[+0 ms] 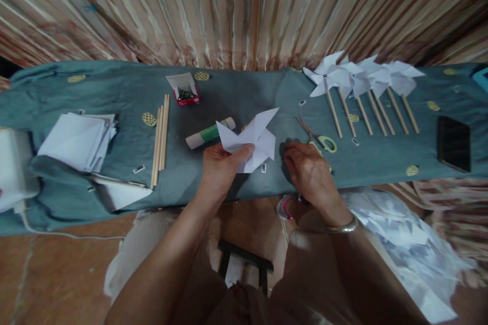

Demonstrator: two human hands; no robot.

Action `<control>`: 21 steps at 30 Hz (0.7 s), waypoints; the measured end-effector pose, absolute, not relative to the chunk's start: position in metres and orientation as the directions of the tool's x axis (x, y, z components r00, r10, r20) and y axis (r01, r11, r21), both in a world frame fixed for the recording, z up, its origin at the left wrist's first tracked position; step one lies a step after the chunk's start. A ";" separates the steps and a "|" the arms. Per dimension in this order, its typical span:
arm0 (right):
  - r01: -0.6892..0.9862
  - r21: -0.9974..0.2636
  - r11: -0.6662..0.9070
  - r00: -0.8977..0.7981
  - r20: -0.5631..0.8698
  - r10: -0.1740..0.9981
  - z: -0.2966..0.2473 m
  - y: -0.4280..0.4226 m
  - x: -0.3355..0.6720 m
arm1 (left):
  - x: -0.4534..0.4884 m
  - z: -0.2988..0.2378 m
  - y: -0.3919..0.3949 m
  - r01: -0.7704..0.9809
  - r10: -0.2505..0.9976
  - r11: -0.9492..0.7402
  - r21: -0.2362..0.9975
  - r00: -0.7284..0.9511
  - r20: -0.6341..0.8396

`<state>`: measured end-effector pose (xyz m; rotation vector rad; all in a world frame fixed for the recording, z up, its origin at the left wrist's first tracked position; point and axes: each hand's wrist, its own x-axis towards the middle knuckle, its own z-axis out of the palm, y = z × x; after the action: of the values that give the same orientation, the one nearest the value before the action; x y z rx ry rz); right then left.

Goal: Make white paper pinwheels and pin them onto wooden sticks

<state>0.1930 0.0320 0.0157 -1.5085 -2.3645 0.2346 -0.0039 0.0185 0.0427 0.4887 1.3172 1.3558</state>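
Observation:
A white paper pinwheel head (263, 137) is pinched in my left hand (223, 165), the thumb pressing on its middle. It has no stick on it. Just right of it, my right hand (310, 172) rests low over the cloth with curled fingers drawn together. Whatever its fingertips may hold is hidden. Scissors with pale green handles (326, 144) lie beside that hand, partly covered by it. Behind the pinwheel head lies a white and green glue stick (209, 133). A small open red box (186, 100) of metal pins stands farther back.
Several wooden sticks (159, 137) lie left of centre, near a stack of white paper (76, 137) and a pen (118, 181). Several pinwheels on sticks (331, 76) are lined up at the back right. A black phone (453, 143) lies at right, a white device (15, 167) at left.

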 end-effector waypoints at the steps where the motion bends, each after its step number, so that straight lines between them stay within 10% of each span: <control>1: 0.843 -0.335 0.421 -0.379 0.187 0.906 0.016 0.033 0.194 | -0.004 0.043 0.018 -0.414 0.878 0.251 0.875 -0.283 -0.385; 9: 0.324 -0.918 0.230 -0.143 0.193 0.971 0.052 0.032 0.180 | 0.000 0.045 0.016 -0.364 0.896 0.279 0.889 -0.235 -0.377; 21: 0.101 -0.984 0.147 -0.199 0.125 0.972 0.052 0.026 0.153 | 0.001 0.047 0.010 -0.320 0.926 0.275 0.907 -0.164 -0.339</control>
<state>0.1528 0.0256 0.0523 -1.0914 -1.4983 1.1872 0.0007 0.0102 0.0465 0.6491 1.2722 1.2460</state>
